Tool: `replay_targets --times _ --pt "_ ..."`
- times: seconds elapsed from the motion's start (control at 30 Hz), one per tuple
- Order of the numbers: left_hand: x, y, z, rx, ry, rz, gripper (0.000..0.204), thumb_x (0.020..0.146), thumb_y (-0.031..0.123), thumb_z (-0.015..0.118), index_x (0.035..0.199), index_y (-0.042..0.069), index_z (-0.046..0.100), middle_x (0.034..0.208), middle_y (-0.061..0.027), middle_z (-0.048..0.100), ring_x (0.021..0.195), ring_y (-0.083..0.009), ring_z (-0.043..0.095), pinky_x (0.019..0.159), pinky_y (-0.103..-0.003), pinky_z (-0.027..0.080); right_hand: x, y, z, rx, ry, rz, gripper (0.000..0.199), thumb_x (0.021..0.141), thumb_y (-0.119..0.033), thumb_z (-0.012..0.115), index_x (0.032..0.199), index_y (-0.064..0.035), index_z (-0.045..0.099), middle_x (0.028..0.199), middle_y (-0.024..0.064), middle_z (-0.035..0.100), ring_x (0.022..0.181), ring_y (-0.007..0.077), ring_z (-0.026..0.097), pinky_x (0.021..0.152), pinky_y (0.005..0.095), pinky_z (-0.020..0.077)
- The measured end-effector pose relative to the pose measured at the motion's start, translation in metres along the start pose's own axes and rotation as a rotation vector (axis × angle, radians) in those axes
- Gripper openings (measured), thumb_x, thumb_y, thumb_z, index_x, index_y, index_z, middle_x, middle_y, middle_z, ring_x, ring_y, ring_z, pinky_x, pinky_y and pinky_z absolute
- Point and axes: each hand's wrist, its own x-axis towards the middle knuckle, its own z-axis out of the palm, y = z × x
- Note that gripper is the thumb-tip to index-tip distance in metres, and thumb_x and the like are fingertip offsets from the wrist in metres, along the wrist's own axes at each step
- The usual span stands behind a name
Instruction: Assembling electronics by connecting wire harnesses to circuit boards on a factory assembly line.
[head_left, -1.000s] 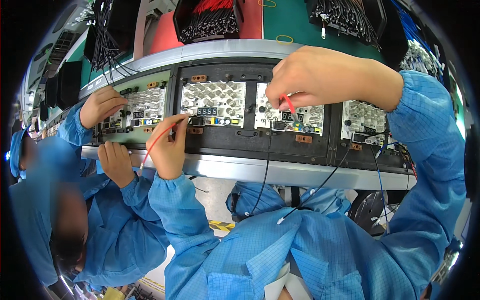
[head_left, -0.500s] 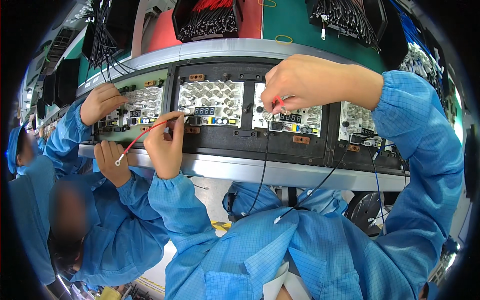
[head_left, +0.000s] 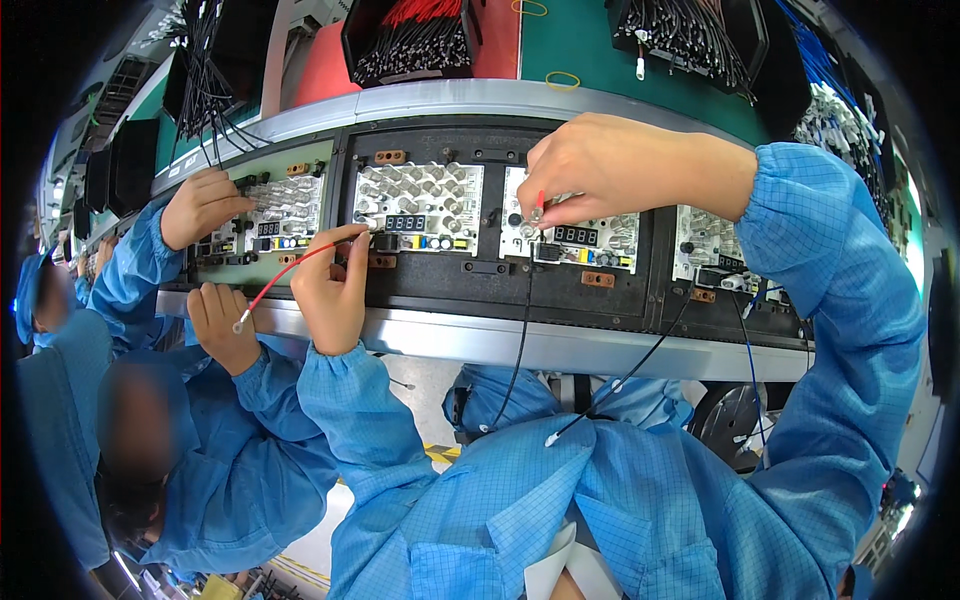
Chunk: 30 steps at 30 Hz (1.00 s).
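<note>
My left hand (head_left: pixel 332 290) is closed in a pinch on a red wire (head_left: pixel 287 270) at the left edge of a white circuit board (head_left: pixel 470 205) with a digit display and clear domed parts. The wire's ring terminal (head_left: pixel 239 327) hangs free to the left. Over another such board (head_left: pixel 625 255), my right hand (head_left: pixel 580 170) pinches a short red wire piece (head_left: pixel 541 200), its lower end close to the board's left side. My fingers hide the rest of it. A black wire (head_left: pixel 522 345) runs from this board over the bench edge.
A co-worker's hands (head_left: pixel 205 208) are at the green-based board (head_left: pixel 285 165) on the left. Bins of black and red wires (head_left: pixel 415 50) stand behind the metal rail (head_left: pixel 440 95). At the right, a further board (head_left: pixel 690 245) has black and blue wires.
The red piece at my right hand has gone from a bent loop to nearly upright, and that hand has shifted slightly left. My left hand stays nearly in place with its wire.
</note>
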Motion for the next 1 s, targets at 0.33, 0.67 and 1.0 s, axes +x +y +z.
replay_targets --times 0.33,0.67,1.0 --pt "-0.002 -0.001 0.005 -0.020 0.079 0.034 0.007 0.084 0.003 0.067 0.091 0.000 0.069 0.076 -0.0036 0.064 0.062 -0.0055 0.055 0.050 -0.019 0.039 0.000 -0.004 0.004 -0.150 0.011 -0.031 0.015 0.081 -0.022 0.066 0.080 -0.0078 0.061 0.072 0.0066 0.058 0.071 0.0274 0.060 0.063 0.0396 0.0470" --pt "-0.004 -0.002 -0.001 -0.031 0.065 0.054 0.008 0.083 0.002 0.067 0.091 0.000 0.069 0.076 -0.0040 0.064 0.062 -0.0064 0.055 0.049 -0.020 0.039 0.015 -0.019 0.012 -0.484 -0.035 -0.347 0.010 0.073 -0.015 0.062 0.071 -0.0058 0.058 0.070 0.0083 0.057 0.071 0.0274 0.062 0.063 0.0390 0.0503" --pt "-0.057 0.007 -0.046 0.119 0.225 0.045 0.008 0.087 0.005 0.063 0.093 0.000 0.066 0.080 -0.0008 0.062 0.067 -0.0065 0.051 0.053 -0.020 0.037 -0.071 0.003 -0.105 -0.795 0.300 0.359 0.027 0.084 -0.035 0.060 0.084 -0.0090 0.063 0.083 0.0056 0.063 0.080 0.0277 0.062 0.071 0.0394 0.0499"
